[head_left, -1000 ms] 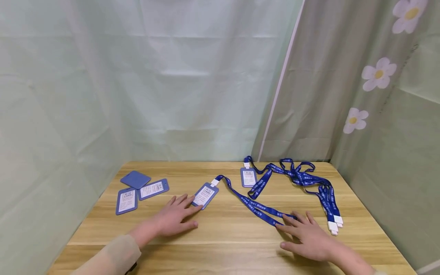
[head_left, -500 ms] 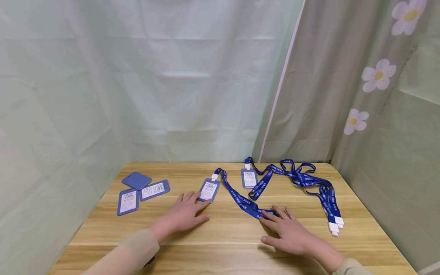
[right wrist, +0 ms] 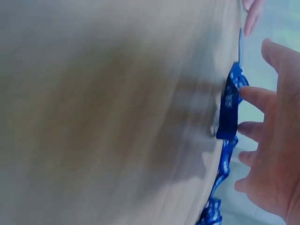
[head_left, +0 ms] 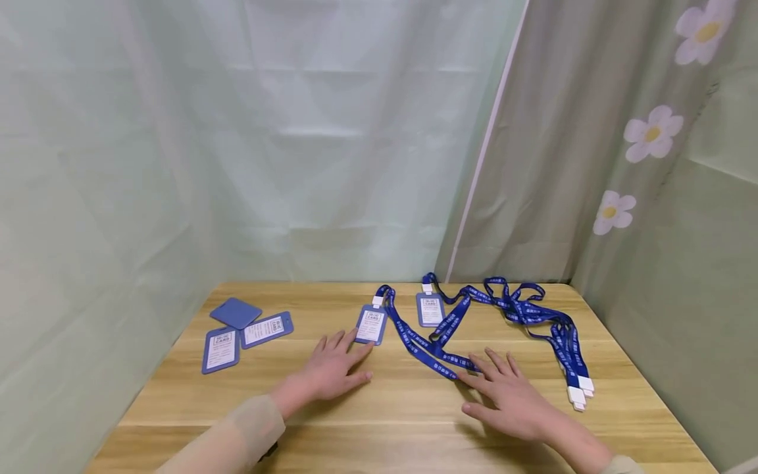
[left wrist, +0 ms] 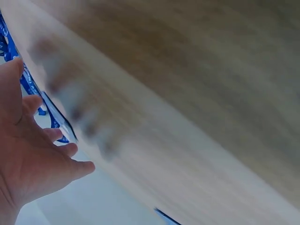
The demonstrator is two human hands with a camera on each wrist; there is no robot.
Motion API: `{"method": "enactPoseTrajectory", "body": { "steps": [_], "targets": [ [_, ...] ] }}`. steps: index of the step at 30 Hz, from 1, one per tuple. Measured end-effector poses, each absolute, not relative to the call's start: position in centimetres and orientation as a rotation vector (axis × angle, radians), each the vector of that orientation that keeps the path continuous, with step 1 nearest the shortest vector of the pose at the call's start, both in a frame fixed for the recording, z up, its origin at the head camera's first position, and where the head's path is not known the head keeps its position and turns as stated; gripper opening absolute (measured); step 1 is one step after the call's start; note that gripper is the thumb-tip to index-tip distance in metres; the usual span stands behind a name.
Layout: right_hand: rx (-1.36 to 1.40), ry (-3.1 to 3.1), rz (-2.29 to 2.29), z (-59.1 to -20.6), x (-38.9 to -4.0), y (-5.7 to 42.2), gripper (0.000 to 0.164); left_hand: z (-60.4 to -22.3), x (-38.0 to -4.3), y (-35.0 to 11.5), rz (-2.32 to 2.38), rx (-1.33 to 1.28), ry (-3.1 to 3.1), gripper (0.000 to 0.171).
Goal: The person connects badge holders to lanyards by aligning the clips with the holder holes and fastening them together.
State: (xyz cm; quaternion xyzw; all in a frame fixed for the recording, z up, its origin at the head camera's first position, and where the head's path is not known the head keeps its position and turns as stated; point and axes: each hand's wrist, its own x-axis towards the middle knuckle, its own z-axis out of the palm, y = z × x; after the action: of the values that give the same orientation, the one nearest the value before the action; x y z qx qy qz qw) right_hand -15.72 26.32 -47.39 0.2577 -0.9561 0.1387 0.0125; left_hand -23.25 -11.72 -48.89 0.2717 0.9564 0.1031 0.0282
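In the head view a blue badge holder [head_left: 371, 324] with a white card lies face up near the table's middle. Its white clip joins it to a printed blue lanyard [head_left: 417, 347], which curves toward the front right. My left hand [head_left: 329, 368] spreads its fingers flat, fingertips at the holder's lower edge. With fingers stretched out, my right hand [head_left: 510, 400] touches the near end of the lanyard loop; the right wrist view shows its fingertips on the strap [right wrist: 228, 103]. From the left wrist, the holder [left wrist: 58, 116] appears edge-on beyond the fingers.
A second badge holder [head_left: 429, 310] with its lanyard lies behind. Several loose lanyards [head_left: 521, 309] tangle at the right, their white clips [head_left: 576, 396] toward the front. Three separate holders [head_left: 221, 349] rest at the left of the wooden table [head_left: 379, 421]. Curtains hang behind.
The badge holder has slid right and slightly back, turning more upright, with my left hand following. My right hand has moved left overall, shifting the lanyard loop's near end leftward.
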Motion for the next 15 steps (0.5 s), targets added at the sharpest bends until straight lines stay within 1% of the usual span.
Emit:
{"method": "enactPoseTrajectory", "body": {
  "steps": [3,7,15],
  "targets": [
    [0.765,-3.008,0.425,-47.5,-15.1,27.3,0.063,-48.8,-23.4,-11.7,0.296,0.855,2.953,0.067],
    [0.784,-3.063,0.466,-48.1,-15.1,27.4,0.064,-49.1,-23.9,-11.3,0.296,0.852,2.945,0.068],
    [0.852,-3.013,0.485,-49.0,-17.3,26.5,0.064,-48.6,-24.8,-8.8,0.264,0.753,2.926,0.067]
  ]
}}
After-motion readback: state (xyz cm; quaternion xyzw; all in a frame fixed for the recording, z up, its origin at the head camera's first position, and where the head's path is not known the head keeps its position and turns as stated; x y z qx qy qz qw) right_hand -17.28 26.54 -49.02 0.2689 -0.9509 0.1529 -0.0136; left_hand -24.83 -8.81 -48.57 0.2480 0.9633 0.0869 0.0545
